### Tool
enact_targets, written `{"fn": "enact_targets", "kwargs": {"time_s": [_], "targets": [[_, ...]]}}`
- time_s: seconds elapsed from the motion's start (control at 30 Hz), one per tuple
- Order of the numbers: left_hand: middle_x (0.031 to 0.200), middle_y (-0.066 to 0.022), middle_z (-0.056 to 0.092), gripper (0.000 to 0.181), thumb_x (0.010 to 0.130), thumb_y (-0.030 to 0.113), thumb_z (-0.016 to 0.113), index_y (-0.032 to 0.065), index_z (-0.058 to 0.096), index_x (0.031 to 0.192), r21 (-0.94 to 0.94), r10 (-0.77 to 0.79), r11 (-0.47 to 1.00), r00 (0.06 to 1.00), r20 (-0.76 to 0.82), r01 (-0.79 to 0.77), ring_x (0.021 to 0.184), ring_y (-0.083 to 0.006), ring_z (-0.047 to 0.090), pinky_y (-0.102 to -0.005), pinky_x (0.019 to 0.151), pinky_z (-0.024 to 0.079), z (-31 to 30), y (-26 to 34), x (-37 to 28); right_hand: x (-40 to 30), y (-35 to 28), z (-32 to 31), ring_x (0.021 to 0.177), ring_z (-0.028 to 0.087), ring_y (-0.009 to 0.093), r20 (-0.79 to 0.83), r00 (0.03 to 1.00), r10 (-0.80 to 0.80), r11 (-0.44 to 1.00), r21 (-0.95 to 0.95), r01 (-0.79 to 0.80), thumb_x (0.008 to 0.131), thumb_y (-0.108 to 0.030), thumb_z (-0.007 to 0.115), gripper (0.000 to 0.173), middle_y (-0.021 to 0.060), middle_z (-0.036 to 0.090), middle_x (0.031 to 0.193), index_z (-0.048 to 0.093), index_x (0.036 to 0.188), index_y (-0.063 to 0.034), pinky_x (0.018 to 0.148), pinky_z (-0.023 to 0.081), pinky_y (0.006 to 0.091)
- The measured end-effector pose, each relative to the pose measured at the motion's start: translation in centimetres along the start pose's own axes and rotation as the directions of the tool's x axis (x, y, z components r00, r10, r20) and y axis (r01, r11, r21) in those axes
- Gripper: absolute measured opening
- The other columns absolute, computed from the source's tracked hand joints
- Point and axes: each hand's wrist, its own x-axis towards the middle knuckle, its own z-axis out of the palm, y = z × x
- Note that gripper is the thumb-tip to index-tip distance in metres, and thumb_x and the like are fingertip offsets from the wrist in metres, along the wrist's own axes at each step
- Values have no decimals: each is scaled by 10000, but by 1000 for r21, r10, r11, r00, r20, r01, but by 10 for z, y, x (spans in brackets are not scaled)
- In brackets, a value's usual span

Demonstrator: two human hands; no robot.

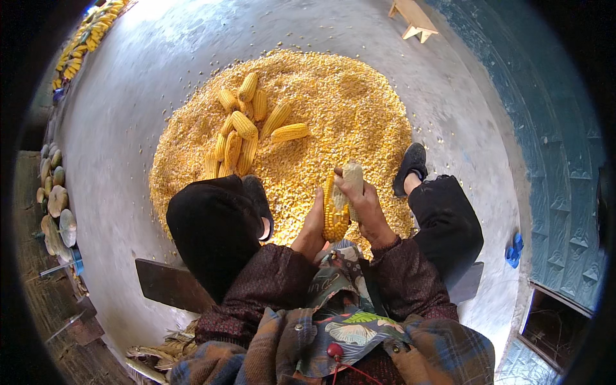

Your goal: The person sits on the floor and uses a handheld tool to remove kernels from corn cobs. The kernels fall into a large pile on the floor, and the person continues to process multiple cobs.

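Between my knees, my left hand [313, 225] holds a partly shelled corn cob [335, 211], upright, with yellow kernels left on its left side and lower end. A bare pale corncob [353, 177] is gripped in my right hand [369, 211] and lies against the shelled side of that ear. Below both hands spreads a wide heap of loose corn kernels [337, 101] on the floor. On the heap's left part rests a pile of several whole ears of corn [244, 125], with one ear [290, 132] at its right edge.
A dark wooden bench [171, 284] is under me. Dry husks [161, 353] lie at its left. Several gourds or squashes [57, 199] line the left wall. A small wooden stool [415, 19] stands far right, blue slippers [514, 251] at right. Corn ears [89, 38] are at the upper left.
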Motion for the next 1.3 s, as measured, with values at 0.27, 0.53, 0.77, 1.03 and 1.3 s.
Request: {"fn": "enact_targets", "kwargs": {"time_s": [0.27,0.53,0.77,1.03,1.3], "targets": [[1100,-66,614,501,1047,472,306,54,486,1258,-218,375,916,913,160,-338,958,-179,619,-322,833,526,-58,-39,48,-10,31,33,894,656,256,37,932,-361,807,-488,332,880,-431,684,577,182,667,980,559,1178,48,796,503,335],[1080,-61,606,402,1047,356,417,86,387,1344,160,413,903,908,-69,-399,946,-161,611,-286,777,520,-17,-25,18,-2,34,13,758,640,217,-62,987,-150,953,-275,127,886,-443,673,512,149,669,831,596,1050,37,693,505,347],[1071,-67,598,453,1043,462,350,88,457,1274,7,392,919,911,-126,-394,854,-147,604,-284,726,520,-47,-56,32,-8,40,31,767,670,327,35,976,-215,818,-540,199,875,-379,681,446,200,670,844,604,1056,22,685,518,396],[1030,-79,653,681,990,619,309,46,527,1285,81,93,994,973,-211,-77,868,-184,653,-322,719,539,-14,-16,-5,-1,49,9,828,681,332,42,891,-452,766,-493,412,886,-344,683,423,210,674,905,610,1081,24,711,524,389],[968,-66,610,520,1035,508,320,54,517,1194,291,525,834,838,-152,-470,840,-142,597,-320,737,517,-23,-23,18,2,47,14,754,608,134,36,999,-7,993,-121,11,875,-386,699,447,60,669,865,627,1033,25,677,494,304]]}}
